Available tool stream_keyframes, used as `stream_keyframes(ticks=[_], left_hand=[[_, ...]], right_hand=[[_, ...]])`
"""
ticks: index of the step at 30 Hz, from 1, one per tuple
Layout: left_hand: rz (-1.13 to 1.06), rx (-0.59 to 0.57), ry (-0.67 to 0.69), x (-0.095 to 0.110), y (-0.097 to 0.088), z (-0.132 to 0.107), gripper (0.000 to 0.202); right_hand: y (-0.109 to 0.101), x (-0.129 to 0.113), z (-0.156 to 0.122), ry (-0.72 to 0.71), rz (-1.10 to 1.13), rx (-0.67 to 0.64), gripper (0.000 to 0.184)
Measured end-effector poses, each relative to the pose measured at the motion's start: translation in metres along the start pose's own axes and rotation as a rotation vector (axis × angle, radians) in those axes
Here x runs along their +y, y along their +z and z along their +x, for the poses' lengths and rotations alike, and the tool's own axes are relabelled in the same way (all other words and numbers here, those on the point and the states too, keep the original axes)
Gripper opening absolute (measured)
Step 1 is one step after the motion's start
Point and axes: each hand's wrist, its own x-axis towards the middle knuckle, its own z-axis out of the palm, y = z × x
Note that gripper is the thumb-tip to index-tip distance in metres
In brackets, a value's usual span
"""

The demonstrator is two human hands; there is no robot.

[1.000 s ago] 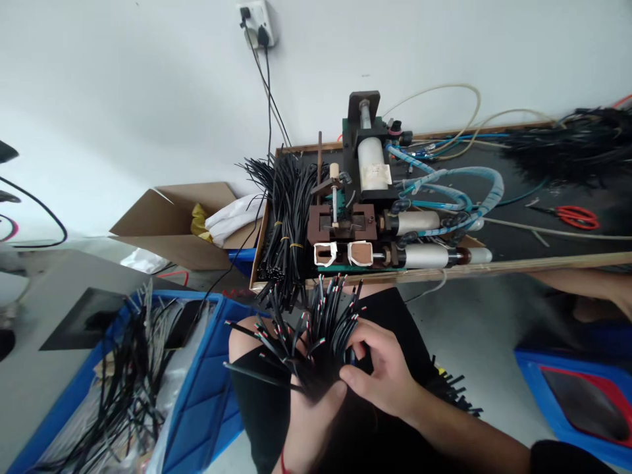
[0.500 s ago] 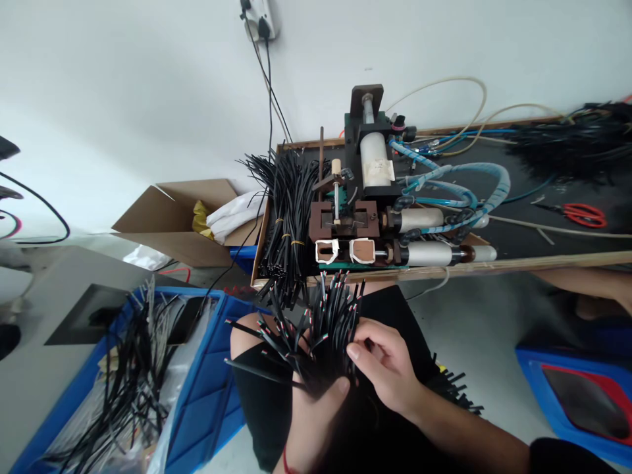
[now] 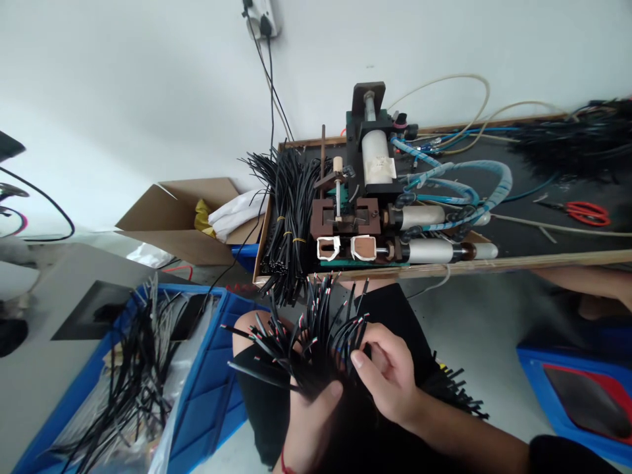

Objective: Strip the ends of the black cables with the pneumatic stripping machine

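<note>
My left hand [image 3: 309, 421] is closed round a fanned bundle of short black cables [image 3: 301, 336] with stripped coloured ends, held over my lap. My right hand [image 3: 388, 368] pinches at the cable tips on the right side of the fan, fingers curled against them. Just beyond the bundle, on the bench edge, stands a small pneumatic machine [image 3: 368, 197] with two white-rimmed openings facing me.
Tied black cable bundles [image 3: 289, 217] lie left of the machine on the bench [image 3: 543, 263]. Red scissors [image 3: 585, 212] and a black cable heap [image 3: 577, 141] are at the right. A blue crate [image 3: 207, 395] of loose cables and a cardboard box [image 3: 172, 220] sit at left.
My right hand's fingers have shifted slightly among the cable tips, and the fan of cables has spread a little. The view has drifted slightly.
</note>
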Motion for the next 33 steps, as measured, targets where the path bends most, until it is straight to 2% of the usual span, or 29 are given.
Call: stream_keyframes(ticks=[3,8,10,12,16,18,22,27,33], left_hand=[[-0.035,0.014,-0.036,-0.004,-0.006,-0.003,0.07],[-0.119,0.065,-0.066,-0.006,-0.01,-0.014,0.051],[-0.173,0.078,-0.09,-0.005,-0.013,-0.017,0.052],[-0.189,0.054,-0.107,-0.005,-0.017,-0.017,0.056],[-0.049,-0.085,-0.132,-0.006,-0.024,-0.012,0.049],[0.033,-0.105,-0.109,-0.007,-0.024,-0.01,0.041],[0.124,-0.073,-0.068,-0.011,-0.02,-0.009,0.039],[0.179,-0.045,-0.032,-0.012,-0.018,-0.01,0.04],[0.255,0.012,-0.002,-0.016,-0.019,-0.01,0.043]], right_hand=[[0.001,0.002,-0.007,0.007,-0.008,0.014,0.015],[0.004,0.002,-0.007,0.013,0.002,-0.063,0.01],[0.007,0.001,-0.005,-0.013,0.034,-0.059,0.006],[0.01,-0.002,-0.003,0.031,0.123,-0.06,0.007],[0.016,-0.007,-0.001,0.291,0.321,-0.039,0.016],[0.016,-0.01,0.003,0.358,0.368,0.001,0.017],[0.013,-0.011,0.012,0.38,0.374,0.05,0.016],[0.005,-0.01,0.017,0.36,0.372,0.041,0.01],[0.006,-0.018,0.027,0.436,0.518,0.112,0.007]])
